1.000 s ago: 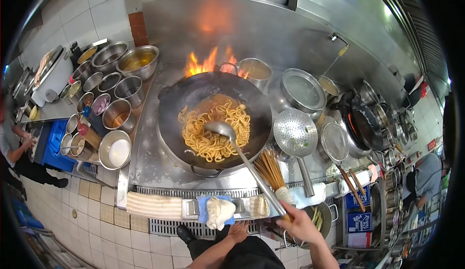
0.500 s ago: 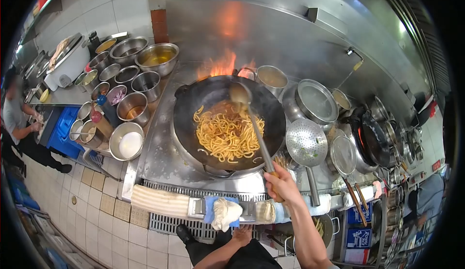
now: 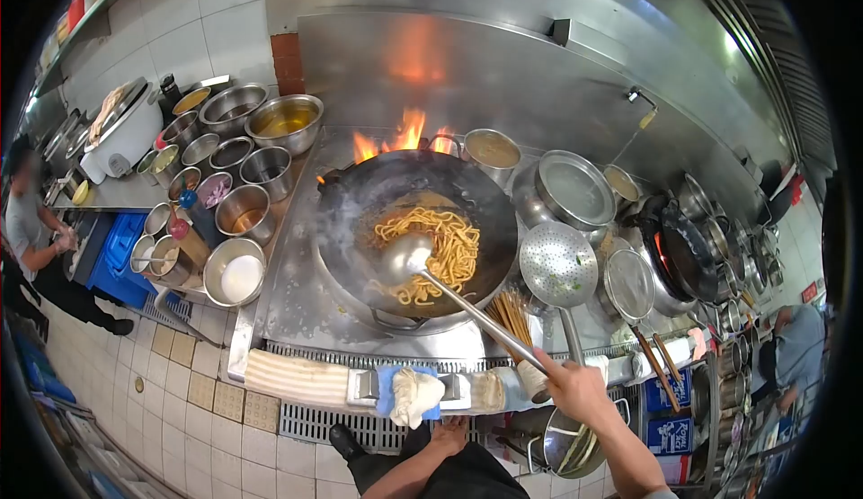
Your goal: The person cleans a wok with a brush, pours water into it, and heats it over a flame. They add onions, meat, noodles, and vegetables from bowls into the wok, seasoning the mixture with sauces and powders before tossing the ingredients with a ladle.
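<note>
Since half a second ago the ladle (image 3: 409, 256) has dropped from the wok's far rim to its near left side, bowl now against the noodles (image 3: 436, 247), and the right hand (image 3: 575, 389) has pulled back toward the person. Going left to right: a co-worker (image 3: 27, 229) at the far left is partly cut off by the frame edge; round steel bowls (image 3: 243, 211) crowd the counter, their contents hard to make out apart from one with white powder (image 3: 235, 274). A ribbed cloth (image 3: 297, 378) and a crumpled white rag (image 3: 413, 396) lie along the stove's front rail. The left hand (image 3: 449, 432) hangs low beneath that rail, fingers loosely spread, holding nothing, its forearm running out of view at the bottom. Flames (image 3: 400, 135) lick up behind the black wok (image 3: 418, 229). The right hand's fingers are clenched round the ladle's long metal handle. A bamboo brush (image 3: 512, 315) and a perforated skimmer (image 3: 557, 265) stand just right of the wok.
</note>
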`<state>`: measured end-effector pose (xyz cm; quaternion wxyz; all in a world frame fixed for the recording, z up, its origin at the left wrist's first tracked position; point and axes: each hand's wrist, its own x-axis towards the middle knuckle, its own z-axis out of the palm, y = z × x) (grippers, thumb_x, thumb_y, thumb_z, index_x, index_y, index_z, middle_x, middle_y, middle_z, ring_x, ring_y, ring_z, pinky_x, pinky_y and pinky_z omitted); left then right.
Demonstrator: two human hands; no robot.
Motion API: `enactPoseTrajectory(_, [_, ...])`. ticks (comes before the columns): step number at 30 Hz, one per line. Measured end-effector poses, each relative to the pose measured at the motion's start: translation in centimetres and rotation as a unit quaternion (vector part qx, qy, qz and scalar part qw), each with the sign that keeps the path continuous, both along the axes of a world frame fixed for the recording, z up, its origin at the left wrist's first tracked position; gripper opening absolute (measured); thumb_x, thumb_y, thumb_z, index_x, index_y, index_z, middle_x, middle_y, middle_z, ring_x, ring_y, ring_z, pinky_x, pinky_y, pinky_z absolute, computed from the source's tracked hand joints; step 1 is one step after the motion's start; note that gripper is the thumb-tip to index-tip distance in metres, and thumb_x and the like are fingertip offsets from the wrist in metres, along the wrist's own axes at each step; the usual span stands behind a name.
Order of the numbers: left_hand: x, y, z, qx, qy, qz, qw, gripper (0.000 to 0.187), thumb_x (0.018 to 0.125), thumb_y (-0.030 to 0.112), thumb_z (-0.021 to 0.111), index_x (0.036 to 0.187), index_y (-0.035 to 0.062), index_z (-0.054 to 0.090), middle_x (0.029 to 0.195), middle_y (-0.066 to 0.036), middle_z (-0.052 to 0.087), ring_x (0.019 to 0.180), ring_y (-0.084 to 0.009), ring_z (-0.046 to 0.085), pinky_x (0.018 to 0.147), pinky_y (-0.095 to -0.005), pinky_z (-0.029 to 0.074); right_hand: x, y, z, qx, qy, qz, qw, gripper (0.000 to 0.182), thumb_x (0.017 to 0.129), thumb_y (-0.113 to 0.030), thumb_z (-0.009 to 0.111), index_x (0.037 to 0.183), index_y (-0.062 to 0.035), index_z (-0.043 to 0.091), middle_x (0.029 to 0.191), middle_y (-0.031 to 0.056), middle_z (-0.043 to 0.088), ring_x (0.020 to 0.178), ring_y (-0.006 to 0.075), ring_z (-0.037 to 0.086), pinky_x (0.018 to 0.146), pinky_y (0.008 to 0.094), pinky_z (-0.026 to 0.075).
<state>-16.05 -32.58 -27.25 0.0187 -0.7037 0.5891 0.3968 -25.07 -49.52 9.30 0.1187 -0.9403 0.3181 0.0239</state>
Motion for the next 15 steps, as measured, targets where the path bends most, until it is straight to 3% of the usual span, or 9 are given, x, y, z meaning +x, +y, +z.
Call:
enactPoseTrajectory(1, [0.1, -0.1, 0.0, -0.006, -0.015, -0.011, 1.0, 0.067, 0.095, 0.031, 0.041, 0.155, 0.008, 0.023, 0.162, -0.013, 0.022, 0.149, -0.0289, 0.023, 0.118, -0.057, 0.013, -1.2, 0.9, 1.0, -0.047, 0.035, -0.012, 0.998, 0.067, 0.081, -0.016, 0.071, 0.144, -0.0209, 0.048, 0.072, 0.0132, 0.067, 0.064, 0.0372, 0.065, 0.061, 0.0433, 0.053])
enactPoseTrajectory(4, [-0.3, -0.1, -1.7, -0.012, -0.007, -0.013, 1.0, 0.068, 0.095, 0.03, 0.043, 0.155, 0.0074, 0.022, 0.162, -0.013, 0.023, 0.149, -0.0293, 0.023, 0.118, -0.0569, 0.015, -4.7, 3.7, 5.8, 0.125, 0.001, -0.072, 0.99, 0.067, 0.081, -0.017, 0.074, 0.144, -0.0143, 0.048, 0.066, 0.0114, 0.062, 0.057, 0.0279, 0.061, 0.061, 0.0349, 0.053])
enactPoseTrajectory(6, [-0.3, 0.2, -1.8, -0.024, 0.005, -0.004, 1.0, 0.074, 0.09, 0.034, 0.055, 0.153, 0.0059, 0.027, 0.159, -0.015, 0.026, 0.147, -0.0332, 0.024, 0.117, -0.0573, 0.018, -6.5, 4.8, 9.4, 0.27, -0.011, -0.132, 0.954, 0.067, 0.081, -0.017, 0.075, 0.143, -0.0107, 0.049, 0.063, 0.0112, 0.059, 0.054, 0.0231, 0.057, 0.061, 0.031, 0.051])
enactPoseTrajectory(7, [-0.2, 0.0, -1.8, -0.033, 0.011, 0.0, 0.999, 0.078, 0.088, 0.036, 0.061, 0.151, 0.0052, 0.029, 0.158, -0.016, 0.027, 0.147, -0.0352, 0.024, 0.117, -0.0575, 0.02, -6.9, 4.6, 9.6, 0.294, -0.015, -0.127, 0.947, 0.067, 0.081, -0.017, 0.075, 0.143, -0.0091, 0.049, 0.063, 0.0112, 0.058, 0.054, 0.0216, 0.055, 0.061, 0.0303, 0.05])
enactPoseTrajectory(9, [-0.1, -0.1, -2.1, -0.028, 0.02, 0.003, 0.999, 0.077, 0.087, 0.036, 0.062, 0.151, 0.0052, 0.03, 0.158, -0.015, 0.028, 0.147, -0.0349, 0.023, 0.116, -0.0579, 0.02, -7.2, 4.1, 10.1, 0.337, -0.024, -0.117, 0.934, 0.067, 0.082, -0.017, 0.076, 0.142, -0.0059, 0.048, 0.063, 0.0111, 0.056, 0.054, 0.0187, 0.052, 0.062, 0.029, 0.048])
enactPoseTrajectory(10, [-0.3, -0.3, -2.2, -0.026, 0.025, 0.003, 0.999, 0.077, 0.087, 0.035, 0.062, 0.151, 0.0053, 0.03, 0.158, -0.015, 0.029, 0.147, -0.0347, 0.023, 0.116, -0.0582, 0.02, -6.1, 3.8, 10.0, 0.314, -0.005, -0.105, 0.944, 0.066, 0.082, -0.017, 0.075, 0.142, -0.0053, 0.049, 0.066, 0.015, 0.059, 0.055, 0.0245, 0.055, 0.064, 0.0312, 0.049])
enactPoseTrajectory(13, [-0.1, -0.5, 0.3, -0.002, -0.011, -0.02, 1.0, 0.068, 0.092, 0.029, 0.046, 0.153, 0.0063, 0.026, 0.161, -0.012, 0.024, 0.148, -0.03, 0.024, 0.117, -0.0572, 0.018, -3.8, 2.6, 3.8, 0.292, -0.065, -0.091, 0.95, 0.065, 0.082, -0.017, 0.075, 0.141, -0.0038, 0.049, 0.071, 0.0185, 0.062, 0.06, 0.0316, 0.06, 0.065, 0.0334, 0.05])
enactPoseTrajectory(14, [0.1, -0.5, 0.1, -0.007, -0.026, -0.028, 0.999, 0.067, 0.093, 0.028, 0.044, 0.153, 0.0066, 0.026, 0.161, -0.012, 0.024, 0.148, -0.03, 0.024, 0.117, -0.0574, 0.018, -3.3, 3.0, 4.6, 0.269, -0.062, -0.082, 0.958, 0.064, 0.082, -0.018, 0.075, 0.139, -0.0031, 0.05, 0.074, 0.0186, 0.065, 0.066, 0.0372, 0.063, 0.064, 0.0363, 0.051])
enactPoseTrajectory(15, [0.1, -0.8, -0.8, -0.013, -0.04, -0.034, 0.999, 0.065, 0.093, 0.027, 0.042, 0.153, 0.007, 0.026, 0.161, -0.012, 0.024, 0.148, -0.03, 0.024, 0.117, -0.0576, 0.018, -3.5, 2.9, 6.1, 0.253, -0.057, -0.077, 0.963, 0.064, 0.082, -0.018, 0.075, 0.139, -0.0034, 0.051, 0.074, 0.0177, 0.065, 0.067, 0.0371, 0.064, 0.064, 0.037, 0.052])
